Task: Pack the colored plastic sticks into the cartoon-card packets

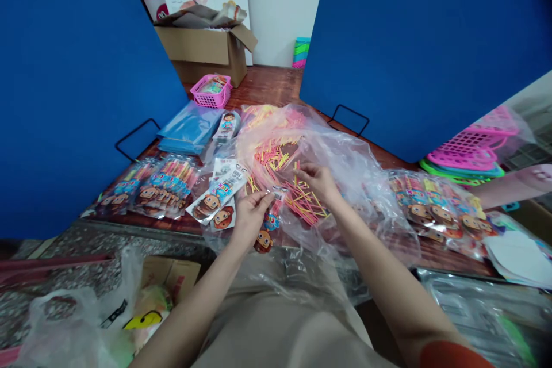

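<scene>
My left hand [250, 215] is closed on a small printed packet [268, 224] with a cartoon monkey face, gripping it near its top edge. My right hand [317, 181] reaches into a big clear plastic bag [345, 155] and its fingers pinch at a heap of thin pink and yellow sticks [297, 192]. What the fingers hold, if anything, I cannot make out. Beside my left hand lie a few flat empty monkey packets [215, 198].
Filled packets lie in rows at the left [159, 184] and at the right [435, 207]. Behind are a blue bag stack [190, 126], a pink basket [211, 91], a cardboard box [207, 46] and blue partitions [409, 40]. Another person's arm [513, 187] enters at right.
</scene>
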